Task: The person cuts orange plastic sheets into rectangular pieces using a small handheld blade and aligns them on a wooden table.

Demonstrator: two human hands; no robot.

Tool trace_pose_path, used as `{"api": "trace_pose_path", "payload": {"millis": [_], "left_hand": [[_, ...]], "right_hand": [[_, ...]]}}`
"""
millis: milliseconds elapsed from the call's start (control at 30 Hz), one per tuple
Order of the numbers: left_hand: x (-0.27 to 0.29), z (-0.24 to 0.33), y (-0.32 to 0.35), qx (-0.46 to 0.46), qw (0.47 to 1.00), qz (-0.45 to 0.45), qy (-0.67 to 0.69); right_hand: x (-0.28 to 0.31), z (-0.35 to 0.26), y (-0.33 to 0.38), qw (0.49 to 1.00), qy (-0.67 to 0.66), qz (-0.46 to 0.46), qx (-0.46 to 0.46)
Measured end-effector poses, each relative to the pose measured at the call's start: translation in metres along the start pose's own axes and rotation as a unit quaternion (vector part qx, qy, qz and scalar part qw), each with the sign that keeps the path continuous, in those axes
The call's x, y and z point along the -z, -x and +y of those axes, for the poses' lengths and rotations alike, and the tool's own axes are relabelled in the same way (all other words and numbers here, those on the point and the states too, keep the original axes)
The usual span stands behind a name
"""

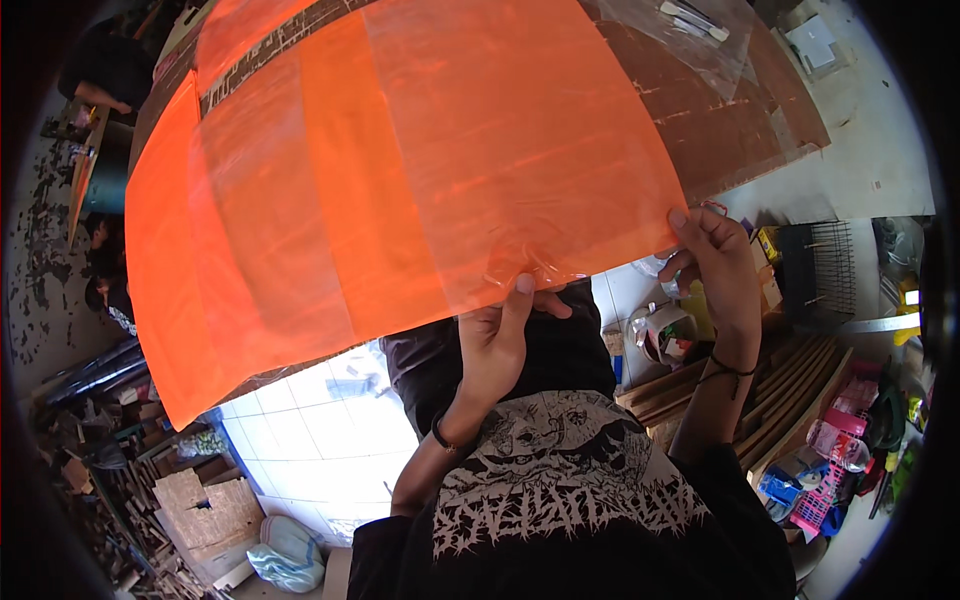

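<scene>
Nearest the camera sat the black printed T-shirt point(560, 480), w/ both forearms rising out of it. Left hand point(497, 345) was up at mid-frame, thumb pressed flat on the near edge of the orange plastic sheet point(400, 170), fingers curled under it, so closed on that edge in a pinch. Right hand point(715, 265) stood further to the right and a touch higher, fingertips clamped on the sheet's near right corner, also gripping. A dark band showed on each wrist.

The sheet lay away from both hands, spreading up and to the left across most of the view. Its long axis seemed to run roughly left-right, tilted, w/ the far left end hanging lower toward the floor. Looked like overlapping translucent layers, some bands deeper orange. Both hands held the same near edge; the left one was nearer the sheet's middle, the right at the corner.

Beyond the sheet was a brown surface point(740, 110) w/ a clear plastic bag point(690, 35) on it at top right. Below: white tiled floor point(310, 420), cardboard and wood scraps point(200, 510) lower left, stacked timber strips point(780, 390) and bright clutter to the right. Another person point(105, 70) sat at far upper left, apart from the work.
</scene>
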State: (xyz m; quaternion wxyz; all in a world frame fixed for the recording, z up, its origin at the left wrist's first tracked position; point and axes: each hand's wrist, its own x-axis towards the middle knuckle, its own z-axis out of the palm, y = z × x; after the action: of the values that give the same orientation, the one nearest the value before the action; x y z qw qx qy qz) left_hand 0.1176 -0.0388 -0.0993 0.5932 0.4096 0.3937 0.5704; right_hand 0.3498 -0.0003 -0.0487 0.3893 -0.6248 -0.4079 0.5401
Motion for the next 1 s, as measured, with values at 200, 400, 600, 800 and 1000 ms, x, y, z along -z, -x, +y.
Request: {"api": "trace_pose_path", "payload": {"millis": [200,400,600,800,1000], "left_hand": [[-0.002,0.005,-0.002,-0.013,1.0,-0.004,-0.013],[-0.007,0.006,-0.006,-0.016,0.998,0.036,-0.048],[0.002,-0.004,0.002,-0.039,0.997,0.013,-0.059],[0.002,-0.006,0.004,0.0,1.0,0.013,-0.024],[0.001,-0.004,0.001,0.023,1.0,0.011,-0.004]], "right_hand": [[0.0,0.001,-0.002,1.0,-0.006,0.008,0.001],[0.003,0.0,-0.002,1.0,-0.017,0.016,0.003],[0.004,-0.005,0.001,0.999,-0.023,-0.028,-0.038],[0.006,-0.003,-0.004,0.998,-0.041,-0.038,-0.042],[0.009,-0.001,-0.006,0.997,-0.054,-0.034,-0.052]]}}
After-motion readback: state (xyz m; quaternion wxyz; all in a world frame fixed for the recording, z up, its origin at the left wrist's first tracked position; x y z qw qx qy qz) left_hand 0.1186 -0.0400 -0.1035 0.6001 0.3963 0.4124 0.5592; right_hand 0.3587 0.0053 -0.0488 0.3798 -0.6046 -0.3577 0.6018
